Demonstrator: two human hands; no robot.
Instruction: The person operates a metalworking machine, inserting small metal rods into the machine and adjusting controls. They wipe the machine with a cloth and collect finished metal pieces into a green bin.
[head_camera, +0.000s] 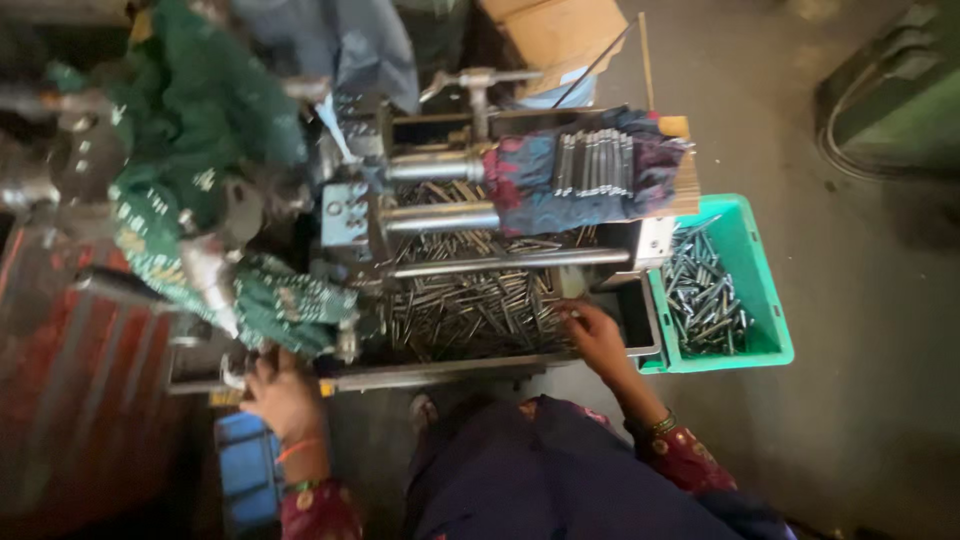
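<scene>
Where cloth (215, 180) drapes, machine (350, 215) details blur.

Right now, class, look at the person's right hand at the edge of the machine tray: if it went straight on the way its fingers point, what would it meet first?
The right hand points up and left into the metal tray. It would probably meet the heap of loose thin steel pins first; its fingertips already seem to touch them, though depth is unclear.

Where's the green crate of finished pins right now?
In the head view, the green crate sits on the floor at right, against the machine tray's end, just beyond the right hand.
</scene>
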